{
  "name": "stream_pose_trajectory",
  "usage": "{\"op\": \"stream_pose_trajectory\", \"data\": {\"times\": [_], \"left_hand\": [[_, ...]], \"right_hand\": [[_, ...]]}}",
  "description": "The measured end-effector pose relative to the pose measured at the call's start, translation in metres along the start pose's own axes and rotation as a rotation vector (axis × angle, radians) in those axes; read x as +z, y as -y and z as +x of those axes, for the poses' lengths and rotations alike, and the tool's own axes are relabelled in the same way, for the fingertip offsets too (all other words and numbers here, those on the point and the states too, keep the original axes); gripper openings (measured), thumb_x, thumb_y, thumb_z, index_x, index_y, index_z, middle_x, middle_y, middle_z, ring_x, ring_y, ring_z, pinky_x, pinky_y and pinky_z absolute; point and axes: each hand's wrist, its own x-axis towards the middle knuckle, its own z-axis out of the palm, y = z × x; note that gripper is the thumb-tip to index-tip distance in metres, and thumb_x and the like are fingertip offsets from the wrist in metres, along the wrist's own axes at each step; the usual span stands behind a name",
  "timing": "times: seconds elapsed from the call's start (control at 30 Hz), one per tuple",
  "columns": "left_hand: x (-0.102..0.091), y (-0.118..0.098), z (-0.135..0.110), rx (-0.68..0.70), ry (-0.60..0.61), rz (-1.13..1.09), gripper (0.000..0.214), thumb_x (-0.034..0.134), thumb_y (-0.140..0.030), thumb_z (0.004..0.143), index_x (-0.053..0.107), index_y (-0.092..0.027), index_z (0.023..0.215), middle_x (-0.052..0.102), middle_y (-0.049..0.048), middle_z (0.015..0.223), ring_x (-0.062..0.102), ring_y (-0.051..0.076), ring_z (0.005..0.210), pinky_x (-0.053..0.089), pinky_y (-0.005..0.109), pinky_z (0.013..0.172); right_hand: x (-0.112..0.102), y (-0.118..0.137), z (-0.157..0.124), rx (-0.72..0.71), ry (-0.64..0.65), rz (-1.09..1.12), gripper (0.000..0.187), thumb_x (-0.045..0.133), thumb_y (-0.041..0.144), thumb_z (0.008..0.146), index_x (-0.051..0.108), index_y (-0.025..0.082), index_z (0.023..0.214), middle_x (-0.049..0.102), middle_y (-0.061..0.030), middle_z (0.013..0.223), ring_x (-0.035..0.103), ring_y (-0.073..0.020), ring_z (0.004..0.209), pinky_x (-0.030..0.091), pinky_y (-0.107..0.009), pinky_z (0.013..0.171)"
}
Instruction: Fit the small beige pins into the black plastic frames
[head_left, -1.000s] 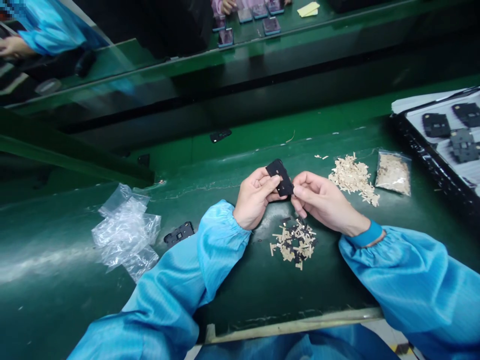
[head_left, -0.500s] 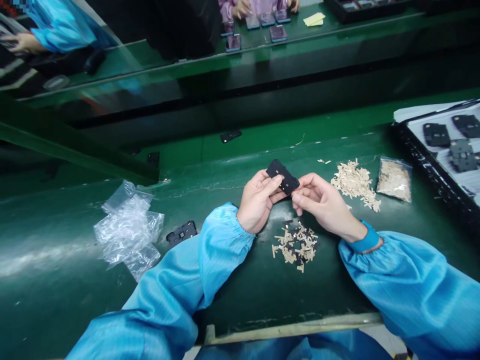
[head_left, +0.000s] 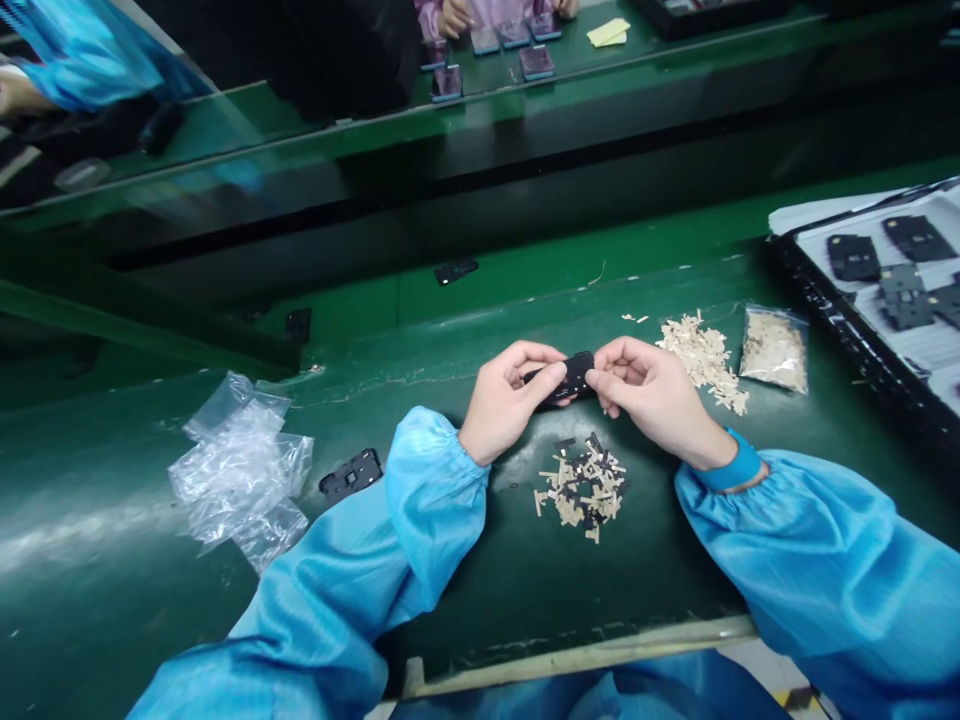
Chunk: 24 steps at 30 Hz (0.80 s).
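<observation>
My left hand (head_left: 501,398) is closed on a small black plastic phone part (head_left: 574,376), its thumb on the near face. The part is held nearly level above the green bench, seen at a low slant. My right hand (head_left: 651,392) is closed at the part's right end, thumb and fingertips pressed to it; whether a small piece is between them I cannot make out. Below the hands lies a small heap of beige and black strips (head_left: 583,488). A larger pile of beige strips (head_left: 703,358) lies beyond my right hand.
A clear bag of beige pieces (head_left: 775,350) lies by the pile. At right stands a black tray (head_left: 847,335) with black parts on white lining. Crumpled clear bags (head_left: 238,465) and another black part (head_left: 351,476) lie left. Across the bench are phones (head_left: 537,63) and a co-worker's hands.
The black part has tipped from a steep diagonal to nearly level. My right thumb has come up onto its right end. The whole view has shifted slightly.
</observation>
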Motion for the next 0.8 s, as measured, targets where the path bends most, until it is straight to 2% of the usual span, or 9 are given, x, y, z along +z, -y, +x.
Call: {"op": "stream_pose_trajectory", "data": {"times": [0.07, 0.13, 0.27, 0.37, 0.63, 0.8], "left_hand": [[0.0004, 0.0010, 0.0004, 0.016, -0.073, 0.056, 0.039, 0.084, -0.045, 0.076, 0.066, -0.012, 0.087, 0.070, 0.0017, 0.074, 0.072, 0.013, 0.060, 0.063, 0.022, 0.059], [0.0018, 0.0018, -0.0002, -0.013, -0.124, 0.067, 0.041, 0.085, -0.047, 0.074, 0.067, -0.012, 0.084, 0.069, 0.0017, 0.071, 0.071, 0.014, 0.056, 0.062, 0.021, 0.053], [0.0049, 0.0022, -0.0024, -0.043, -0.127, 0.052, 0.043, 0.087, -0.048, 0.070, 0.066, -0.012, 0.083, 0.069, 0.0021, 0.068, 0.072, 0.016, 0.055, 0.062, 0.023, 0.052], [0.0058, 0.0019, -0.0029, -0.041, -0.126, 0.050, 0.043, 0.087, -0.047, 0.070, 0.066, -0.013, 0.082, 0.069, 0.0020, 0.067, 0.072, 0.016, 0.055, 0.061, 0.022, 0.051], [0.0064, 0.0034, -0.0030, -0.048, -0.109, 0.015, 0.042, 0.088, -0.046, 0.070, 0.065, -0.012, 0.081, 0.068, 0.0018, 0.067, 0.072, 0.016, 0.054, 0.061, 0.022, 0.050], [0.0065, 0.0042, -0.0033, -0.121, -0.096, -0.015, 0.040, 0.088, -0.042, 0.069, 0.064, -0.012, 0.079, 0.069, 0.0027, 0.068, 0.071, 0.015, 0.052, 0.060, 0.021, 0.048]], "right_hand": [[-0.0020, -0.0004, -0.0001, -0.019, -0.009, -0.052, 0.028, 0.078, 0.042, 0.084, 0.064, 0.018, 0.086, 0.061, 0.0018, 0.063, 0.054, -0.0104, 0.050, 0.046, -0.026, 0.049], [-0.0044, -0.0026, -0.0007, -0.105, -0.061, -0.159, 0.023, 0.074, 0.041, 0.088, 0.067, 0.018, 0.091, 0.066, -0.0014, 0.070, 0.059, -0.0134, 0.058, 0.050, -0.028, 0.055], [-0.0088, -0.0075, -0.0024, -0.308, -0.123, -0.425, 0.014, 0.068, 0.035, 0.093, 0.072, 0.021, 0.095, 0.071, -0.0062, 0.089, 0.066, -0.0185, 0.075, 0.055, -0.034, 0.068], [-0.0094, -0.0087, -0.0034, -0.371, -0.119, -0.516, 0.012, 0.066, 0.033, 0.094, 0.072, 0.022, 0.096, 0.071, -0.0061, 0.089, 0.065, -0.0188, 0.073, 0.055, -0.035, 0.067], [-0.0071, -0.0059, -0.0040, -0.414, -0.143, -0.542, 0.007, 0.065, 0.026, 0.094, 0.068, 0.022, 0.089, 0.069, -0.0045, 0.083, 0.063, -0.0171, 0.068, 0.053, -0.033, 0.063], [-0.0106, -0.0023, -0.0030, -0.519, -0.153, -0.678, 0.008, 0.065, 0.018, 0.089, 0.065, 0.024, 0.084, 0.067, -0.0040, 0.079, 0.058, -0.0170, 0.065, 0.049, -0.034, 0.062]]}}
